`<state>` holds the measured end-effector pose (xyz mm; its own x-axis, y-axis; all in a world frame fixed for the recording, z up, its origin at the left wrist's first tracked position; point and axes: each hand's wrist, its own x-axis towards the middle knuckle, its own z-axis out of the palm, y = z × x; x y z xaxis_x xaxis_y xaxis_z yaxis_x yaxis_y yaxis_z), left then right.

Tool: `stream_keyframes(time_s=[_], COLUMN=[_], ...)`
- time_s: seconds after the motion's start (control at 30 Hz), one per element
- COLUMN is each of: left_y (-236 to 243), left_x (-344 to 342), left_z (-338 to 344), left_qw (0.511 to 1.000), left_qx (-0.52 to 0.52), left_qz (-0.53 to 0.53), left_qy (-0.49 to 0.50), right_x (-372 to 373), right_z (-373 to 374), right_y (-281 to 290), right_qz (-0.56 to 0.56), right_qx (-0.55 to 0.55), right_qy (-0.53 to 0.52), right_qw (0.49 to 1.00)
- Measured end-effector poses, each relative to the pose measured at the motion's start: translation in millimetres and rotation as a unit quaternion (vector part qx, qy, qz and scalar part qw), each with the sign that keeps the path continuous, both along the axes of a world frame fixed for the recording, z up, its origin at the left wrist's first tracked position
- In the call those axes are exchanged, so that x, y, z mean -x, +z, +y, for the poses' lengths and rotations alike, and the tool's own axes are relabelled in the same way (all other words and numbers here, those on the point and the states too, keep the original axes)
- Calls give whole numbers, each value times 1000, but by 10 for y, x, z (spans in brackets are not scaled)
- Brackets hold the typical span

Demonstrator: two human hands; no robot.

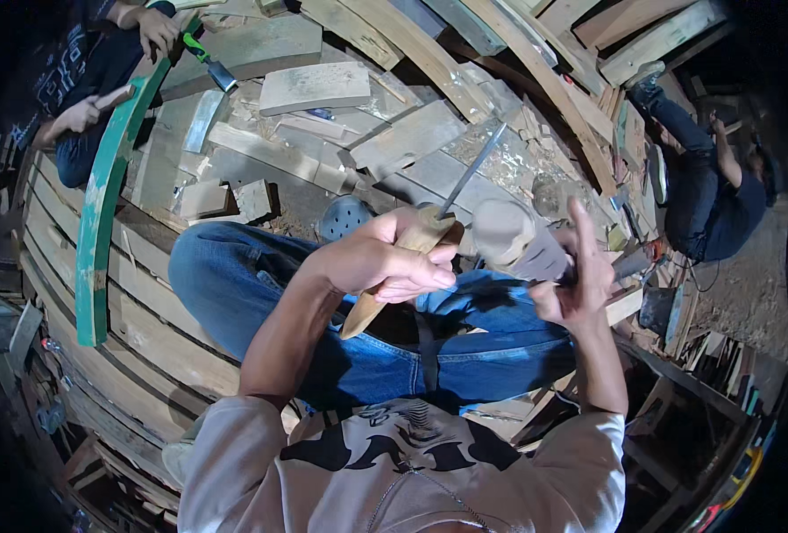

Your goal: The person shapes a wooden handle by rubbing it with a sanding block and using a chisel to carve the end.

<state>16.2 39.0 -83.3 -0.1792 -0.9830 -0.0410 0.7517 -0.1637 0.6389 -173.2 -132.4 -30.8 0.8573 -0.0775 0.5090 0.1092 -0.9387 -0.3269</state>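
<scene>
The slatted wooden floor [172,351] curves round the left side, and loose boards [412,138] with chips among them cover the ground ahead. A long curved beam [554,89] runs down at upper right. At upper left, a co-worker's hands [79,115] rest on a green beam [101,222]; another person [732,195] in dark clothes is at far right.

Over the wearer's blue jeans [234,275], the left hand [381,262] is closed, its fingers wrapped round a tapered wooden handle [363,311] that slants up from the lap. The right hand [581,280] is just beside it, index finger stretched upward, the other fingers curled in at the base of a pale mallet-like tool [505,238]; motion blur leaves its exact kind uncertain.

From the handle's upper end a thin metal rod [474,169] points toward the boards, its tip apart from both hands.

The work looks under way: rod and handle are already in line and in hand, and neither hand's piece has been set down. How firmly the two are joined, and how much is left, cannot be told.
</scene>
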Motion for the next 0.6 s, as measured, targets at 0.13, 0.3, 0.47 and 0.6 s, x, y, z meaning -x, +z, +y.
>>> stream_keyframes(time_s=[0.13, 0.3, 0.47, 0.6], left_y=[-411, -288, -56, 200], left_x=[80, 0, 31, 138], left_z=[4, -63, 17, 32], left_qw=[995, 983, 999, 942], left_qx=[-66, -41, -27, 17], left_qz=[50, 70, -39, -278], left_qy=[-55, -167, -17, 190], right_x=[-418, -585, -585, -592], right_z=[151, 180, 219, 233], right_y=[-44, -210, -14, -5], right_qz=[-15, -39, 73, 9], right_qx=[-110, -187, -245, -286], right_qy=[78, 139, 96, 21], right_qw=[991, 972, 962, 958])
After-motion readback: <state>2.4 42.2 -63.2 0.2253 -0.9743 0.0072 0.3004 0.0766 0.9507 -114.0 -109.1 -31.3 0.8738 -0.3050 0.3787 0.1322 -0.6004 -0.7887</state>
